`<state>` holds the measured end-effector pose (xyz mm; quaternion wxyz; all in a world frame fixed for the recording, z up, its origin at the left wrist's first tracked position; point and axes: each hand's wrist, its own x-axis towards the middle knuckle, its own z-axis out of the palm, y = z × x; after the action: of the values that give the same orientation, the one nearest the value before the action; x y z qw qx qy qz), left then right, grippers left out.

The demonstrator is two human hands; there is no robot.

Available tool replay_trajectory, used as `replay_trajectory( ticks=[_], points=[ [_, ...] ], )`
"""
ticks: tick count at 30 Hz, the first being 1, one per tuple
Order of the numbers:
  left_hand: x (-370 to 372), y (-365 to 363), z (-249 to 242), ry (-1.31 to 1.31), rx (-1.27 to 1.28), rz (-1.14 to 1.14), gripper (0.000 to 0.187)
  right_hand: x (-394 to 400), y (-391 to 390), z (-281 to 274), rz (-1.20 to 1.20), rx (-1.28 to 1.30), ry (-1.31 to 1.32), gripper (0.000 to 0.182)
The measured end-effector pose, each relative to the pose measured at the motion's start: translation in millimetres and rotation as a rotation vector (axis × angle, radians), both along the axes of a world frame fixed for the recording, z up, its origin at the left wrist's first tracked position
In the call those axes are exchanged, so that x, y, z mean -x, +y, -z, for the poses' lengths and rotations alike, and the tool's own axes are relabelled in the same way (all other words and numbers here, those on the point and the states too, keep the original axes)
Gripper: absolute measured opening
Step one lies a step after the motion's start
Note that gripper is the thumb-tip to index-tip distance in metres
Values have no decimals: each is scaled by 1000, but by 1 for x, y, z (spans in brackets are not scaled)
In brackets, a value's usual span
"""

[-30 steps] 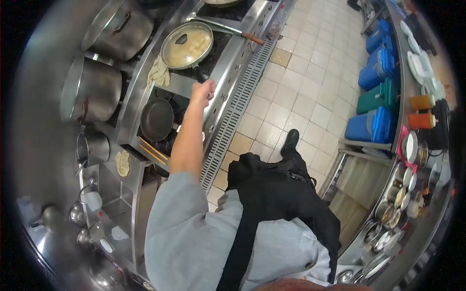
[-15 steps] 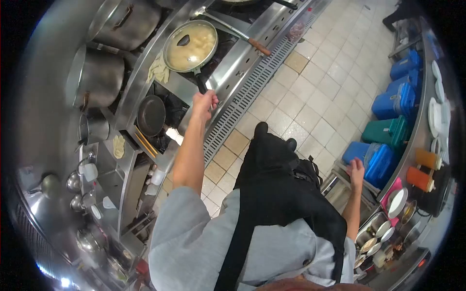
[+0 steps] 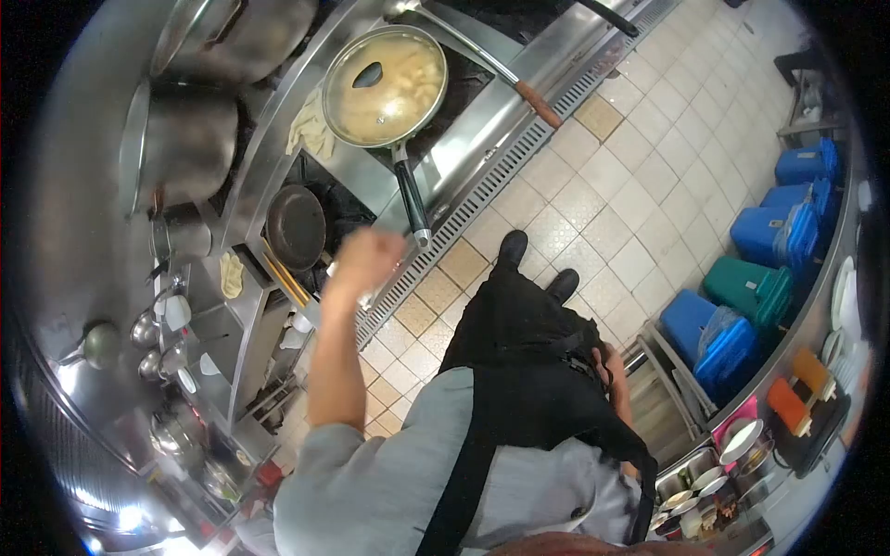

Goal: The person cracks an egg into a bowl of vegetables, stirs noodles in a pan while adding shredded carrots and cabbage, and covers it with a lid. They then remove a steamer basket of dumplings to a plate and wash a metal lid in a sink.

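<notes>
My left hand [image 3: 369, 261], smeared by motion, is over the stove's front edge, apart from the lidded pan's black handle [image 3: 410, 199]. That pan sits on the stove under a glass lid [image 3: 400, 93] with a black knob, and pale yellowish food shows through. Beside my left hand is a small dark frying pan [image 3: 297, 227], its handle mostly hidden by the hand. My right hand [image 3: 614, 378] hangs at my side against the black apron [image 3: 547, 371]; its fingers are partly hidden.
A ladle with a wooden handle [image 3: 538, 102] juts past the stove edge. Large steel pots [image 3: 190, 144] stand at the back left. Yellow-orange chopsticks [image 3: 286, 273] lie by the small pan. Blue bins [image 3: 709, 334], a green bin [image 3: 746, 287] and a counter with dishes are on the right.
My left hand has let go of the lidded pan's handle and moved down towards the small frying pan. My right hand has come in from the bins to my waist.
</notes>
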<state>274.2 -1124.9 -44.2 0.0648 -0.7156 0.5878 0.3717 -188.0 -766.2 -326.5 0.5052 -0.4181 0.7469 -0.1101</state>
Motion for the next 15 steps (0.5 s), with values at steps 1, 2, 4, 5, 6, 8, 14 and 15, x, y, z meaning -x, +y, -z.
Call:
replay_trajectory(
  ticks=[1,2,4,5,6,8,14,15],
  points=[
    [-5,-31,-10,-36,288,21,31,0,1,-6,-6,2,1,42],
    [-6,-64,-14,-82,633,58,28,0,-1,-11,-2,-84,0,43],
    [-14,-137,0,-37,807,75,34,3,-4,-14,7,-189,62,47],
    [-24,-173,23,-95,828,148,38,4,-12,-19,3,-177,74,47],
    [-30,-203,40,-151,843,218,42,3,-22,-35,122,-190,53,47],
    [-30,-246,52,-171,753,266,44,8,-33,-44,260,-193,69,48],
    [-31,-290,62,-239,499,358,39,-2,-66,-72,425,-32,-61,47],
    [-28,-292,58,-249,454,311,36,-7,-73,-73,397,-15,-65,47]
  ],
)
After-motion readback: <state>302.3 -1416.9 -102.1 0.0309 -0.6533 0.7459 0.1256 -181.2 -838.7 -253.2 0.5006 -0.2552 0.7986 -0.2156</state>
